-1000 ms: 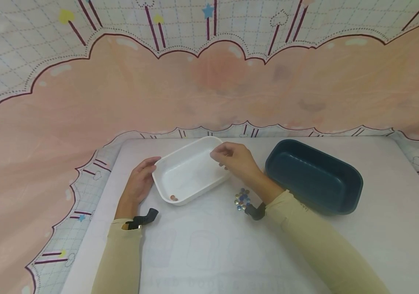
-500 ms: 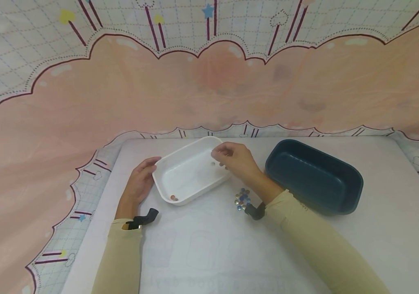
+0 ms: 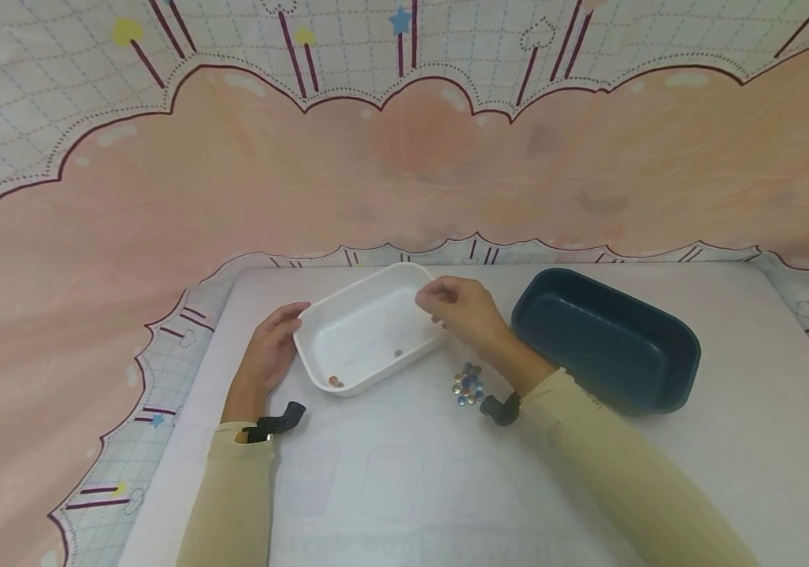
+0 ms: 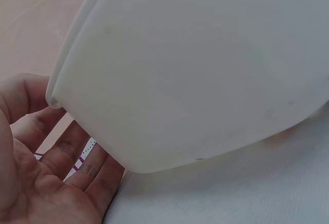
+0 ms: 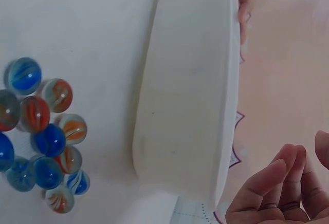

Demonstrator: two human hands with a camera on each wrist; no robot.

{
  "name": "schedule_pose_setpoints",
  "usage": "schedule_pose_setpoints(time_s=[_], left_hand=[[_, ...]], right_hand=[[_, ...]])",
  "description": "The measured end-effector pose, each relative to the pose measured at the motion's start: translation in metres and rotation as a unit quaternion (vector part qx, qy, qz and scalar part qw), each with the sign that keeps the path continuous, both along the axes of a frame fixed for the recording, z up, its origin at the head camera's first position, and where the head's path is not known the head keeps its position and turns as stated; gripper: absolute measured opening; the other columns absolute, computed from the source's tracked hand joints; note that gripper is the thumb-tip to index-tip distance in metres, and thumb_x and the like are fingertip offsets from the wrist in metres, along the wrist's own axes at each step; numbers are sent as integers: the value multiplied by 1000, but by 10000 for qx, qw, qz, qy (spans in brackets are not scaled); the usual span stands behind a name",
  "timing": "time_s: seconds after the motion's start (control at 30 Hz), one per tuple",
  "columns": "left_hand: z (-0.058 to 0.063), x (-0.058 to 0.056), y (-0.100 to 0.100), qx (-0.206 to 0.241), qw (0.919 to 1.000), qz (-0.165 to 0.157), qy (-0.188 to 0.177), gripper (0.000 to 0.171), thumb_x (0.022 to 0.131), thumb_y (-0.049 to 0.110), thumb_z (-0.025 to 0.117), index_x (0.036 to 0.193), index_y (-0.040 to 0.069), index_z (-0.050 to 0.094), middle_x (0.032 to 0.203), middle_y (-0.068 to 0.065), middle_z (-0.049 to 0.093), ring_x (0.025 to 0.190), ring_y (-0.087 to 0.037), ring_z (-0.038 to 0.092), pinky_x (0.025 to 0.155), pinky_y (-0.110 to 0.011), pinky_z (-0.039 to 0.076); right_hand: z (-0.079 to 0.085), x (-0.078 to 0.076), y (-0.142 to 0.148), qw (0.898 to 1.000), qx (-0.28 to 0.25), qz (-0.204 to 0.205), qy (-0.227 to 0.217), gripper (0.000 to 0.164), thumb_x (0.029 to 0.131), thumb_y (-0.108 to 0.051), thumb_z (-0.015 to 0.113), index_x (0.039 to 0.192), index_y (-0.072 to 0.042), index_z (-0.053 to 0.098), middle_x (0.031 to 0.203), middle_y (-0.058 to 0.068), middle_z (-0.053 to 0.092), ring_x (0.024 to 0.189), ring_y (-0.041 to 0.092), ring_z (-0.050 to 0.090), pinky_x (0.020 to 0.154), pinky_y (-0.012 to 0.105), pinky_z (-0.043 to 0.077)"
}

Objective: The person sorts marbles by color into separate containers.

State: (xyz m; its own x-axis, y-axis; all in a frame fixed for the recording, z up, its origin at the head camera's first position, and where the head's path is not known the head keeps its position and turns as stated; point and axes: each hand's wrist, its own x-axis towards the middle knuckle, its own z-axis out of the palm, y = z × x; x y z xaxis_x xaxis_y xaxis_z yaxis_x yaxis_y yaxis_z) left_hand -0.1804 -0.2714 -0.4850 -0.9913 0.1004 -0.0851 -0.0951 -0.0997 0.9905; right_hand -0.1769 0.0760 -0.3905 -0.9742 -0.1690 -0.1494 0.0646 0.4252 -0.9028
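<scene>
A white rectangular plastic tub (image 3: 369, 315) sits angled on the table. My left hand (image 3: 269, 350) holds its left end, with fingers at the rim and along the outer end wall. Over the tub's right end is my right hand (image 3: 464, 311), fingers bent and bunched. The right wrist view shows its thumb apart from the fingertips (image 5: 288, 157) and nothing between them. Inside the tub lie a greyish marble (image 3: 398, 353) by the near wall and orange marbles (image 3: 335, 382) in the near-left corner. Several blue and orange-swirled glass marbles (image 5: 49, 141) lie clustered on the table.
A dark blue rectangular tub (image 3: 688, 354) stands to the right, beyond the right forearm. A white cover (image 3: 404, 472) lies over the table. Behind it hangs a patterned pink and white cloth (image 3: 319, 173).
A marble has left my right fingers, dropped into the white tub and rolled toward its near wall. My right hand has shifted slightly right. The left hand keeps its place.
</scene>
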Motion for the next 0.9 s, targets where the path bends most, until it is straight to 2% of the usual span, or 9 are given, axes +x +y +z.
schedule_pose_setpoints(time_s=[0.37,0.63,0.77,0.9], left_hand=[[0,0,0,-36,10000,5,11,37,106,17,53,141,7,55,136,3,58,130,-11,55,105,-16,49],[1,0,1,-111,9999,18,22,37,106,18,53,141,6,55,137,3,57,130,-11,55,105,-16,49],[0,0,1,-105,9999,12,26,37,106,18,53,140,4,54,137,5,57,130,-12,55,104,-16,50],[0,0,0,-86,10000,10,49,37,106,18,54,140,4,54,137,4,57,130,-12,55,104,-16,50]], right_hand=[[-4,3,9,9999,10,4,-118,25,99,-36,67,116,-19,72,109,4,72,96,21,68,82,33,60],[-5,8,15,9993,16,-60,-355,28,99,-39,66,119,-20,71,114,4,71,103,25,69,92,41,61],[-8,9,19,9993,-11,-91,-354,27,99,-37,66,119,-18,71,113,6,72,103,29,69,87,39,61],[-10,11,23,9992,-14,-151,-383,27,99,-36,67,119,-19,71,113,9,72,99,26,69,85,39,61]])
